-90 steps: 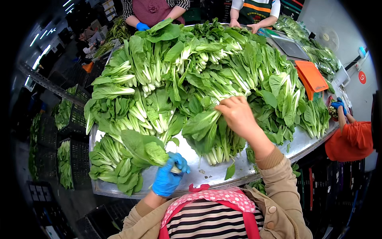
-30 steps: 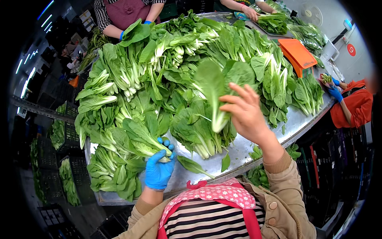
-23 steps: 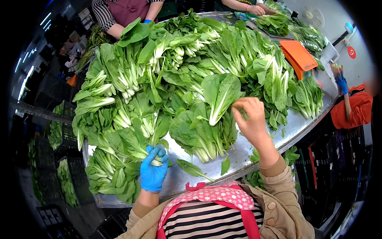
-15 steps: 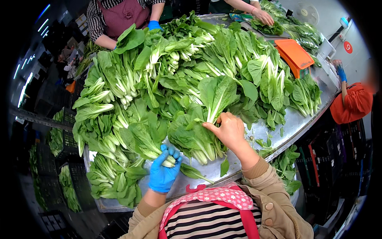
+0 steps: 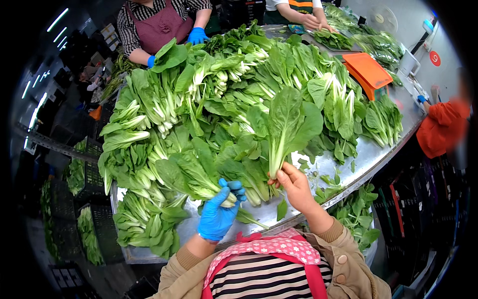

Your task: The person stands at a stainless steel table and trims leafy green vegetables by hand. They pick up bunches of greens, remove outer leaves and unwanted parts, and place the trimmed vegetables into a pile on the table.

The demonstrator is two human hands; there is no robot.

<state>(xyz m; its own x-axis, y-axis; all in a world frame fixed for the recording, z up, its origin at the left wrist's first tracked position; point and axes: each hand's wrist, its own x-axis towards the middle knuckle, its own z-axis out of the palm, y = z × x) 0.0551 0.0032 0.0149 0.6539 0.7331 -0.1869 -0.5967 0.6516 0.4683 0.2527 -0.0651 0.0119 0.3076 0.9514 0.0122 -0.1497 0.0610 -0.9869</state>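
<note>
My left hand [image 5: 219, 213], in a blue glove, is closed round the white stem end of a bunch of leafy greens [image 5: 194, 177] near the table's front edge. In my bare right hand [image 5: 296, 188] is a single stalk of greens [image 5: 285, 127], pinched by its base and standing leaf-up. Between the two hands lies a loose heap of greens [image 5: 249, 177], stems toward me. A big pile of the same greens [image 5: 219, 104] covers much of the metal table [image 5: 356, 172] beyond.
An orange scale [image 5: 368, 72] stands at the back right. Across the table are a co-worker in a dark red apron [image 5: 159, 25] and another person's hands [image 5: 312, 22]. Black crates [image 5: 92, 169] with greens line the left; a person in orange [image 5: 440, 127] is at the right.
My right hand has drawn the stalk toward me and turned it upright. My left hand has shifted right with its bunch. The co-workers' hands have moved a little.
</note>
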